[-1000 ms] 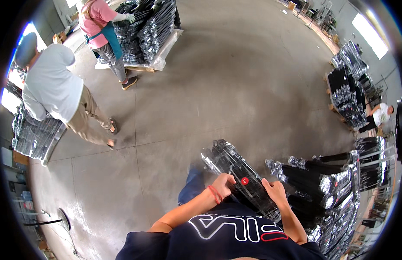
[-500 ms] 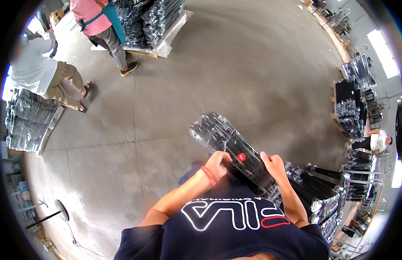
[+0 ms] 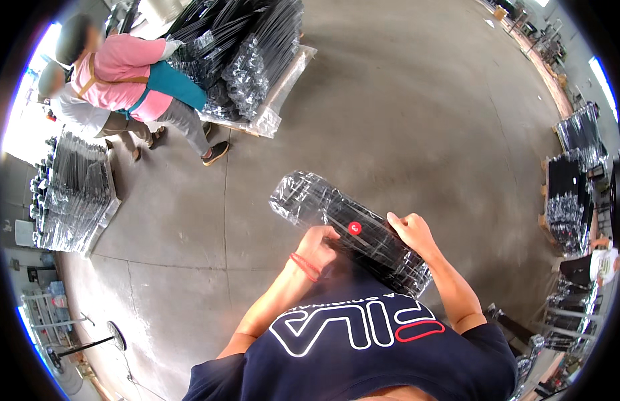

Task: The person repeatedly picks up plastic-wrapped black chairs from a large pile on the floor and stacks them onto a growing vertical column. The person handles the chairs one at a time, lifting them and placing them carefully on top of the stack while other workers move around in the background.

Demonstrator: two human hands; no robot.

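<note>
A long black bundle wrapped in clear plastic is held slantwise before my chest, its far end up to the left. A round red sticker marks its upper face. My left hand is closed at the bundle's near side, fingers curled around the edge and partly hidden. On the far side, towards the right end, my right hand grips the edge with the thumb on top; its other fingertips are partly out of sight. What exactly lies inside the wrapping I cannot make out.
A pallet of wrapped black bundles stands at the far left, with a person in a pink shirt and teal apron beside it. Another wrapped stack is at left. More stacks and a person in white are at right.
My view has turned and moved, shifting the pallets. The bundle, still in both hands, now lies flatter and slightly further left. The pink-shirted person has come in front of the other one.
</note>
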